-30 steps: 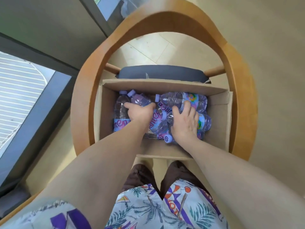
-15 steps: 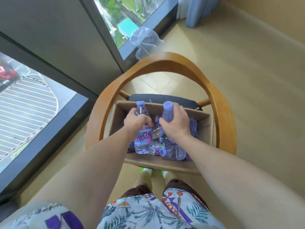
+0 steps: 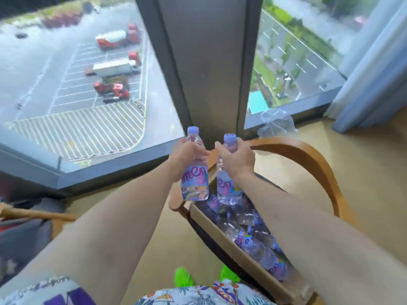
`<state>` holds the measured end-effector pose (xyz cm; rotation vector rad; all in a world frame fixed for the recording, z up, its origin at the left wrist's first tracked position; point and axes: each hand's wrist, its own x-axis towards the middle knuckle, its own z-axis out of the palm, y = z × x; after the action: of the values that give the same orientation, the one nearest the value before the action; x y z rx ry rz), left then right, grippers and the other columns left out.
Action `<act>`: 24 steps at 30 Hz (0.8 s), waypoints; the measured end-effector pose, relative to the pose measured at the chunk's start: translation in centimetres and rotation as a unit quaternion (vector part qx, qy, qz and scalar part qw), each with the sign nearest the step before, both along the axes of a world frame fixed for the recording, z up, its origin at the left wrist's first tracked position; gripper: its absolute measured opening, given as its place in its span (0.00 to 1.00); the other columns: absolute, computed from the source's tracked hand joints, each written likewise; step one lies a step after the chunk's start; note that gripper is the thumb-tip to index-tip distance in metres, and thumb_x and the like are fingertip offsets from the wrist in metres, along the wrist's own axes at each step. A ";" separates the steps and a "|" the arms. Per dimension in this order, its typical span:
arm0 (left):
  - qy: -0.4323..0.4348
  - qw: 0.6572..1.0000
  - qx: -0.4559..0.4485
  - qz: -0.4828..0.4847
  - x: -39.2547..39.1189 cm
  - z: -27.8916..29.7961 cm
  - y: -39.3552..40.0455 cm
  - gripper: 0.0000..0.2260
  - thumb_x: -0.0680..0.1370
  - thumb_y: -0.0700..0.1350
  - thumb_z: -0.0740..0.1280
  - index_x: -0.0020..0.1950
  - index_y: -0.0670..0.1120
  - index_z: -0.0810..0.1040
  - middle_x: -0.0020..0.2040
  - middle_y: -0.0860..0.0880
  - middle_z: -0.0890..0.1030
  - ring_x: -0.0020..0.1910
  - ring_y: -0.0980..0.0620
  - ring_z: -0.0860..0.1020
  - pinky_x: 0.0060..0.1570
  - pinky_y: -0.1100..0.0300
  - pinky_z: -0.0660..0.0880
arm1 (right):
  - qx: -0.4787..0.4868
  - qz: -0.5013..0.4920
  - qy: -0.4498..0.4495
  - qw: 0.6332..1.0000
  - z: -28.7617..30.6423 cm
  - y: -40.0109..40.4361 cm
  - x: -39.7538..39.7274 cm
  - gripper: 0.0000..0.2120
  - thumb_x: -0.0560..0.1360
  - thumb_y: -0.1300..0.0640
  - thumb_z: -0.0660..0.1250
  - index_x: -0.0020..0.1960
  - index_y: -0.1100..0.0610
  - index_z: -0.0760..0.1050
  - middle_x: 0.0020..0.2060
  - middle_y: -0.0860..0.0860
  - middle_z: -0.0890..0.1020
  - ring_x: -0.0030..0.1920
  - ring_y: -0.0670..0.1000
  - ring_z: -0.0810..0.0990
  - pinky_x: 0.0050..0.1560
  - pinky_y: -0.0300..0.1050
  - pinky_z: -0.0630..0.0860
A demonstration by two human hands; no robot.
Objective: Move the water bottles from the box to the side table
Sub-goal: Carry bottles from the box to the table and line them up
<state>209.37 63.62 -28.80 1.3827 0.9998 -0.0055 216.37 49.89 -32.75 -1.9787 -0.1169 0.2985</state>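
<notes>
**Two bottles held upright above the open box**

The cardboard box [image 3: 242, 258] sits on the seat of a wooden armchair [image 3: 317, 164], at about 5 o'clock from the picture's centre. Its near wall runs diagonally from upper left to lower right. Inside lie several clear water bottles [image 3: 253, 241] with purple caps and purple labels, heaped on their sides and touching one another; their long axes run roughly along the box's length. The right forearm hides the far part of the box.

Left hand [image 3: 187, 155]: fingers curled round the shoulder of the left bottle [image 3: 195, 181], gripping it. The bottle stands nearly upright, cap at 12 o'clock, base at 6 o'clock, clear of the box and just outside its left end.

Right hand [image 3: 236, 157]: fingers and thumb curled round the neck of the right bottle [image 3: 228, 183], just under the cap. This bottle also hangs near vertical, cap up, its base just above the heaped bottles at the box's far-left end.

The two held bottles are side by side, near but apart. Behind them stand a dark window post [image 3: 204, 62] and glazing; a pale blue curtain [image 3: 372, 73] hangs at 2 o'clock. No side surface is identifiable in this view.
</notes>
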 end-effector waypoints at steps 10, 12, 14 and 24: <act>-0.070 0.969 0.090 0.218 -21.1 5.3 9.6 0.17 0.68 0.45 0.80 0.52 0.47 0.78 0.44 0.45 0.85 0.35 0.47 0.85 0.39 0.53 0.83 | 0.067 0.246 -0.031 0.966 7.3 13.1 -15.2 0.16 0.67 0.37 0.68 0.38 0.50 0.74 0.34 0.47 0.82 0.38 0.50 0.83 0.40 0.51 0.78; -0.076 0.958 0.100 0.259 -27.4 6.0 10.6 0.20 0.68 0.49 0.80 0.56 0.47 0.78 0.48 0.43 0.86 0.42 0.43 0.86 0.47 0.47 0.85 | 0.077 0.297 -0.029 0.951 8.5 14.8 -20.5 0.14 0.66 0.39 0.69 0.40 0.49 0.75 0.36 0.48 0.83 0.41 0.52 0.85 0.45 0.57 0.83; -0.085 0.942 0.111 0.304 -33.8 6.9 11.4 0.21 0.68 0.52 0.79 0.56 0.48 0.78 0.48 0.43 0.85 0.43 0.43 0.86 0.48 0.47 0.84 | 0.080 0.343 -0.035 0.935 9.7 16.3 -26.2 0.13 0.66 0.39 0.69 0.41 0.48 0.77 0.38 0.47 0.84 0.42 0.52 0.85 0.48 0.59 0.83; -0.100 0.827 0.166 0.527 -67.2 10.8 9.5 0.19 0.61 0.52 0.80 0.48 0.47 0.82 0.41 0.46 0.86 0.37 0.46 0.85 0.42 0.52 0.83 | 0.138 0.550 -0.066 0.821 13.5 20.9 -57.7 0.04 0.65 0.39 0.71 0.38 0.36 0.78 0.32 0.36 0.82 0.33 0.38 0.79 0.35 0.45 0.74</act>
<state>142.19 73.16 -18.00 0.9271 1.5112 1.1645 158.69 70.77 -19.23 -1.4367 -1.3414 0.8211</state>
